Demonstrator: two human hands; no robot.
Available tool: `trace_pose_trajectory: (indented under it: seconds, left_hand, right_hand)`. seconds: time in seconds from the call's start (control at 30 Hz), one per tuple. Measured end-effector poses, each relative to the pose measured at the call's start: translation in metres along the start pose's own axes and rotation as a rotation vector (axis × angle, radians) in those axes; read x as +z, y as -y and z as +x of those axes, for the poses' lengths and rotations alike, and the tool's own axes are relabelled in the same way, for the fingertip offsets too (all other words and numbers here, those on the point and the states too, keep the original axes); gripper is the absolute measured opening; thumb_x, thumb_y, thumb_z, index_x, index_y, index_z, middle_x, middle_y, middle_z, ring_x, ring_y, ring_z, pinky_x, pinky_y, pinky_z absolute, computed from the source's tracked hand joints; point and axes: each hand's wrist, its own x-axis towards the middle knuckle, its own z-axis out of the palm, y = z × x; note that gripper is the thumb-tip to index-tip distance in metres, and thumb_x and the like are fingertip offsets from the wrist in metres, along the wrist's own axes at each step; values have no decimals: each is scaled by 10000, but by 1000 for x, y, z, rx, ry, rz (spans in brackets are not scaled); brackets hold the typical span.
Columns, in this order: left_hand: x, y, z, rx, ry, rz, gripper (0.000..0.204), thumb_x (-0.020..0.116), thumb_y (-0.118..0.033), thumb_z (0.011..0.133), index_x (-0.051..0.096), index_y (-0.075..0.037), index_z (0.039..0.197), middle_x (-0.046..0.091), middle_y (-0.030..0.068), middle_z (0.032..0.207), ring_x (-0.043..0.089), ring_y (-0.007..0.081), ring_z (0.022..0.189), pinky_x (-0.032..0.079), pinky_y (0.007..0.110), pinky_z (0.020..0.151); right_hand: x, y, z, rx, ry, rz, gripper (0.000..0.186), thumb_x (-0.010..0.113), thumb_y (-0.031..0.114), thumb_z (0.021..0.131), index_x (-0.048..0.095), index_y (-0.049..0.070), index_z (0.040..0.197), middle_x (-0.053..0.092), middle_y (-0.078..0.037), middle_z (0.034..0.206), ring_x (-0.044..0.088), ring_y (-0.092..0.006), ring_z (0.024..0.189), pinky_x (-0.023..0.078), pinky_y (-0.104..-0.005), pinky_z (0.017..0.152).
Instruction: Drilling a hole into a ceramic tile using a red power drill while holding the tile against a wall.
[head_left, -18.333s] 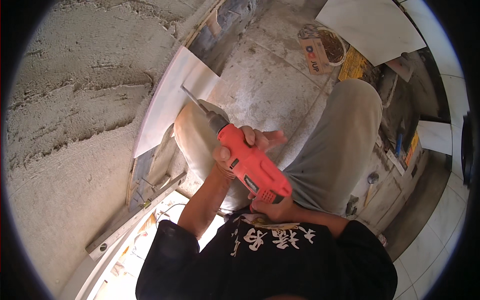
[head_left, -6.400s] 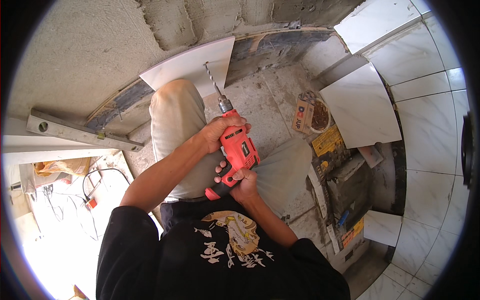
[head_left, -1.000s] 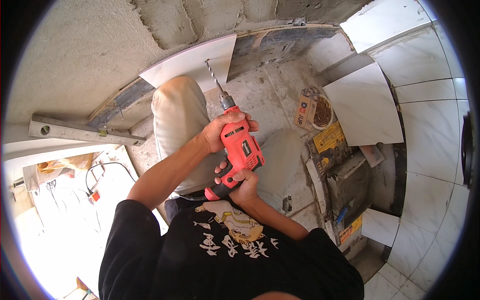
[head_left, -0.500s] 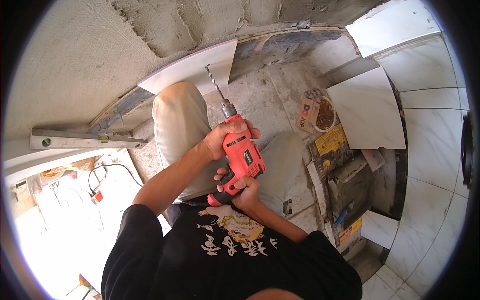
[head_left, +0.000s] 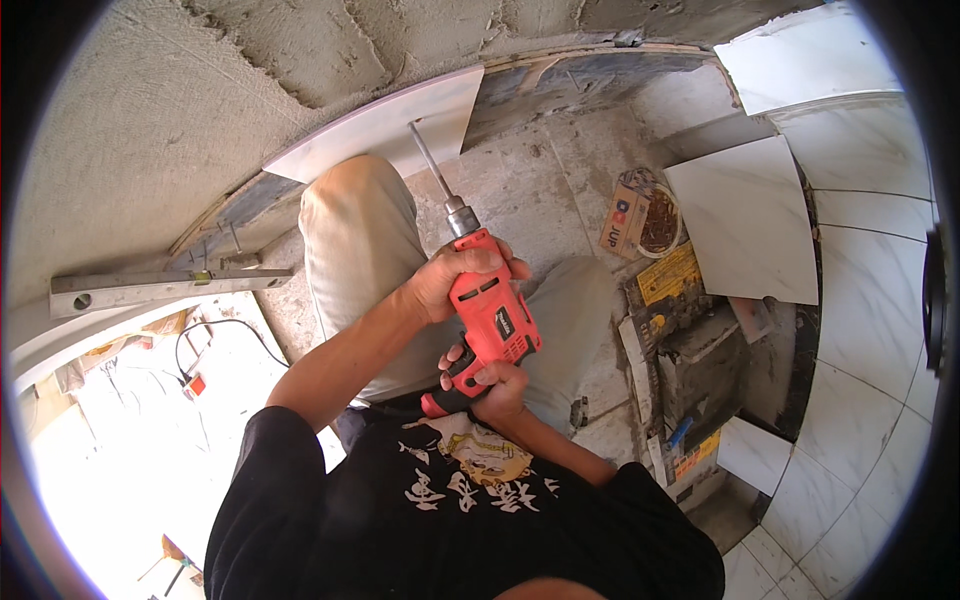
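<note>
A red power drill points away from me, gripped in both hands. My left hand is closed round its front body, just behind the metal chuck. Lower down, my right hand wraps the rear handle, fingers at the trigger area. The long drill bit reaches to a white tile leaning on the wall, its tip at a small brownish mark on the tile's face. The bit's spiral looks smeared. My knee is against or close to the tile's lower part.
A spirit level lies at the left. On the right stand a loose marbled tile, a small carton beside a coil, and a grey mortar-stained box-like recess with a blue object. Rough cement wall rises ahead.
The bit's clear spiral has blurred into a smooth shaft, as if spinning. The drill sits slightly lower and to the right in view; both hands keep their grip.
</note>
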Motion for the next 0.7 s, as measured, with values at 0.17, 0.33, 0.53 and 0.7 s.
trace_pose_trajectory:
  seconds: [0.17,0.33,0.53,0.7]
  left_hand:
    - [-1,3,-5,-24,28,-53,383,733,-241,810,609,-50,1118,686,189,1139,657,317,1072,531,479,961]
    - [-3,8,-6,-25,91,-114,383,736,-249,809,611,-52,1113,682,197,1147,643,335,1125,510,501,995]
    - [-1,3,-6,-30,117,-101,342,684,-200,833,600,-50,1128,686,186,1117,605,363,1184,471,573,1048]
    - [-1,2,-5,-14,105,-68,365,692,-219,831,593,-47,1138,679,194,1144,608,362,1178,493,563,1026]
  right_hand:
    - [16,-3,-9,-35,-35,-53,591,537,97,568,528,1,1151,619,-158,962,609,-333,918,540,-436,705]
    - [8,-7,-12,-52,15,-41,599,534,80,576,516,2,1170,612,-160,981,605,-332,951,541,-443,733]
    - [4,-11,-9,-91,21,-55,604,539,87,581,512,7,1179,607,-153,971,603,-331,949,542,-440,735]
    - [3,-11,-7,-91,29,-45,606,540,91,580,515,16,1181,608,-148,974,602,-330,950,544,-437,733]
